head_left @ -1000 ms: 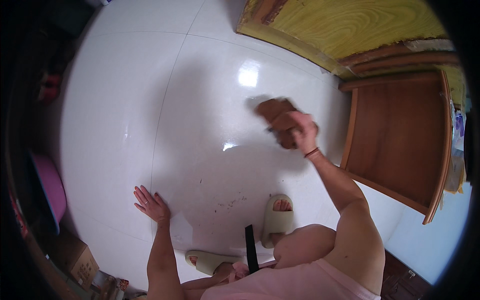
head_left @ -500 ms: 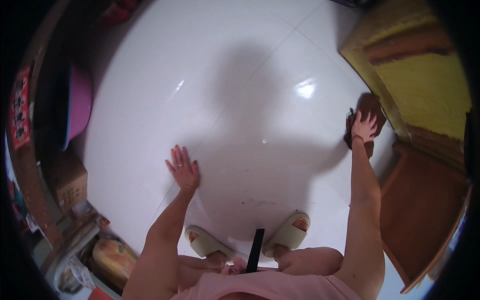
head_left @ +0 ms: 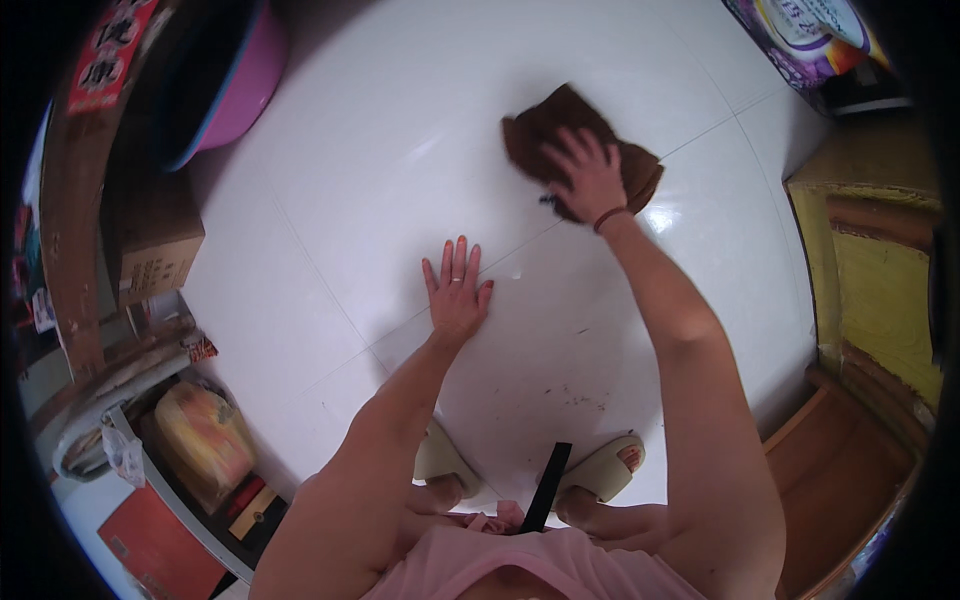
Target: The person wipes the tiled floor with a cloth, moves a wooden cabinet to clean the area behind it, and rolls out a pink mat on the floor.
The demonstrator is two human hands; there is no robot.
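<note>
A brown cloth [head_left: 540, 135] lies bunched and spread on the glossy white tile floor [head_left: 400, 190]. My right hand [head_left: 590, 178], a bracelet at its wrist, rests flat on top of the cloth with the fingers spread, pressing rather than gripping it. Nearer to me and to the left, my left hand [head_left: 458, 290] leans palm down on the bare tile, fingers fanned out, a ring on one of them. It holds nothing. Dark specks [head_left: 575, 398] dot the floor between my hands and my feet.
On the left are a pink basin [head_left: 243, 95], a cardboard box [head_left: 160, 255] and a grey tray [head_left: 185, 520] holding a bagged item. A yellow-brown wooden cabinet [head_left: 880, 290] and a brown panel [head_left: 840, 480] stand right. A purple package [head_left: 800, 40] is at far right. Pale slippers [head_left: 605, 470] are below me.
My right hand has swept the brown cloth leftward and away from the cabinet, out over the open floor. The view has shifted, and my left hand still lies flat on the tile.
</note>
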